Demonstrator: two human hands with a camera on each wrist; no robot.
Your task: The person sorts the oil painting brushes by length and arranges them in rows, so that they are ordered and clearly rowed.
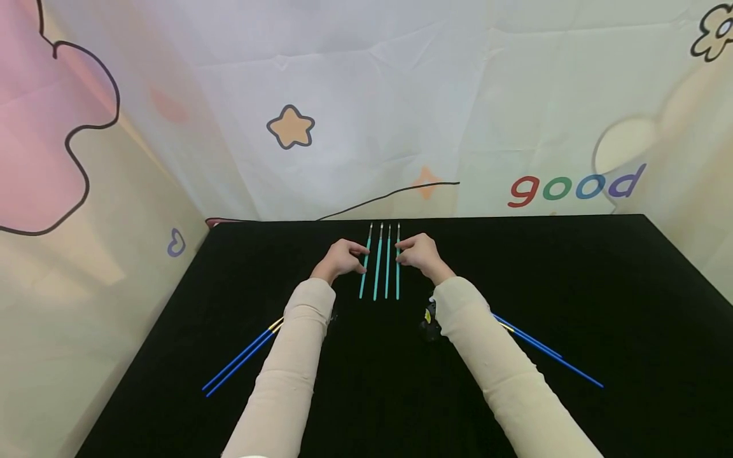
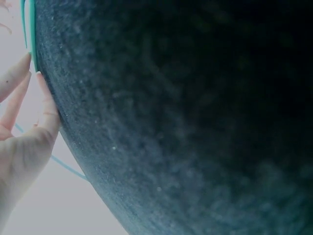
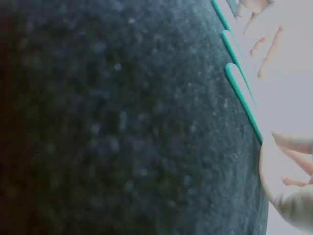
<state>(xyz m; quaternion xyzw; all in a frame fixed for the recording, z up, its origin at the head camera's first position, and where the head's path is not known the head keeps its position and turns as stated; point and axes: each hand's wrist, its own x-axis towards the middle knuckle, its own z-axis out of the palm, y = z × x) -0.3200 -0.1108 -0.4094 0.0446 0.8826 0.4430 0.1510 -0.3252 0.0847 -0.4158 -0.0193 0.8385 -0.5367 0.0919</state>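
Observation:
A row of several teal paintbrushes lies side by side on the black tabletop, bristle ends toward the back edge. My left hand is at the leftmost teal paintbrush, its thumb and fingertips touching the handle from the left, spaced apart along it. My right hand mirrors it at the rightmost teal paintbrush, thumb and fingertips touching from the right. In the right wrist view, rounded handle ends show near the right hand. Teal handles also appear beside the left fingertips in the left wrist view.
Two blue paintbrushes lie slanted at the left, partly under the left sleeve. Two more blue paintbrushes slant at the right, partly hidden by the right sleeve. A printed cloth backdrop rises behind the black table.

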